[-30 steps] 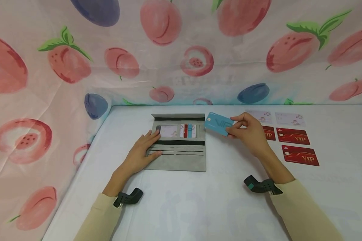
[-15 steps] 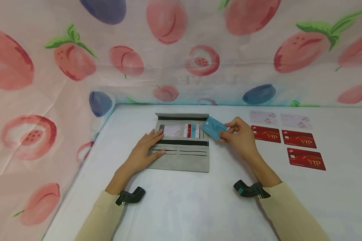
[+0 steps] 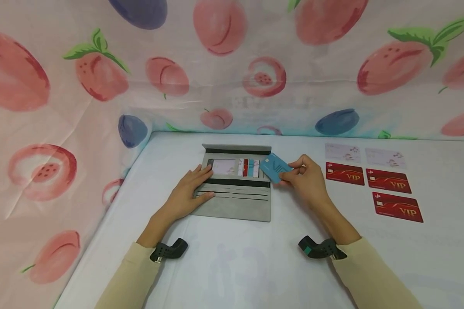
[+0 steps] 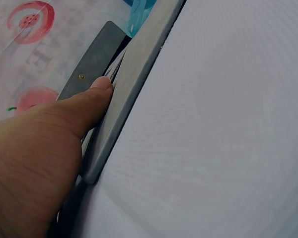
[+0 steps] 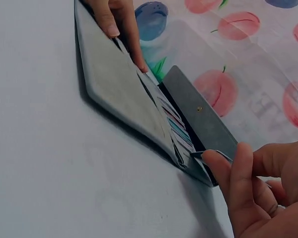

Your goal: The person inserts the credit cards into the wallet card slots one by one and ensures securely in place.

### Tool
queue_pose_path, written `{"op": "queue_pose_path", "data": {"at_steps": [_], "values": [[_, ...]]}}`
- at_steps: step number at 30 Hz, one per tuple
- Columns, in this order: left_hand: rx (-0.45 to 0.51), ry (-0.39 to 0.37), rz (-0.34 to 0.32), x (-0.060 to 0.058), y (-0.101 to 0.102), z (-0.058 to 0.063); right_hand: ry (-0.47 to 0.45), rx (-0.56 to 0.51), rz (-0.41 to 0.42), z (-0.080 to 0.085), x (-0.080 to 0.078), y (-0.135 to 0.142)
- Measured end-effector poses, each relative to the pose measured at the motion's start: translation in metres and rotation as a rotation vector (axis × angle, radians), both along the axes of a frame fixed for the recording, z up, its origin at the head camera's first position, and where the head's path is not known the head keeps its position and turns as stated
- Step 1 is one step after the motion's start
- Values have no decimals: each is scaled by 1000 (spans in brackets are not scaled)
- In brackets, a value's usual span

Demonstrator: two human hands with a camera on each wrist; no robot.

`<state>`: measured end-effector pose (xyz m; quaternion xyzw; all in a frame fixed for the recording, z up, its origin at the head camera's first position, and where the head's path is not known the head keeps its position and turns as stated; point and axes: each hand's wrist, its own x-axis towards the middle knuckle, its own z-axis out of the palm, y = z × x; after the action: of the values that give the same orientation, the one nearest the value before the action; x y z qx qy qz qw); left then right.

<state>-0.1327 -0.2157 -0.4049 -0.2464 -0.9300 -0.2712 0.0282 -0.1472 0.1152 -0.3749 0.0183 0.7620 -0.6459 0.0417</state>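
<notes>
A grey wallet lies unfolded on the table, its top flap raised. Several cards in red, blue and white show as strips in its upper slots, beside a pale card in a window pocket. My left hand rests flat on the wallet's left edge, fingers spread; in the left wrist view the thumb lies along the slots. My right hand pinches a blue VIP card by its right end. The card is tilted, its left corner overlapping the wallet's right edge by the upper slots.
Right of the hands, several cards lie in rows on the white tablecloth: pale cards at the back, red VIP cards in front. A fruit-print curtain hangs behind the table and down its left side.
My right hand has brought the blue card leftward and down to the wallet's right edge, tilting it more steeply. The left hand stays on the wallet. The head view has shifted slightly.
</notes>
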Motion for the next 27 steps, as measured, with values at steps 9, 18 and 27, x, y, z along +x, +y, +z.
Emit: {"op": "queue_pose_path", "data": {"at_steps": [9, 18, 27], "values": [[7, 2, -2, 1, -1, 1, -78, -116, 0, -4, 1, -7], [15, 25, -13, 1, 1, 2, -133, -142, 27, -1, 2, -5], [1, 9, 0, 2, 0, 1, -85, 152, 50, 1, -2, -3]]}}
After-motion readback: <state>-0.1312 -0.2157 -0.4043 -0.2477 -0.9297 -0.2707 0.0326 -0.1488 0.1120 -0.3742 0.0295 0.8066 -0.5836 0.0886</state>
